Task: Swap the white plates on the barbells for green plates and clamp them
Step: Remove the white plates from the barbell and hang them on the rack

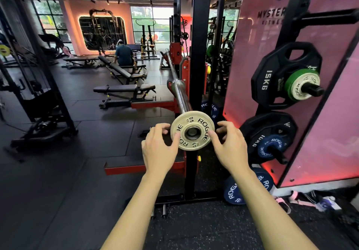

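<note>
The barbell (179,92) runs away toward twelve o'clock, its sleeve end pointing at the person. The white Rogue plate (192,133) sits at that end. Left hand (159,148) grips its nine o'clock rim, right hand (229,146) its three o'clock, equally near.

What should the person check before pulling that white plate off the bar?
1. Both hands on the white plate: ok, left hand and right hand grip its edges.
2. No clamp in front of the plate: ok, the barbell end shows bare.
3. Bar resting in the rack: ok.
4. Green plate ready: ok, on a storage peg behind another white plate.
5. Feet out of the drop path: cannot tell.
</note>
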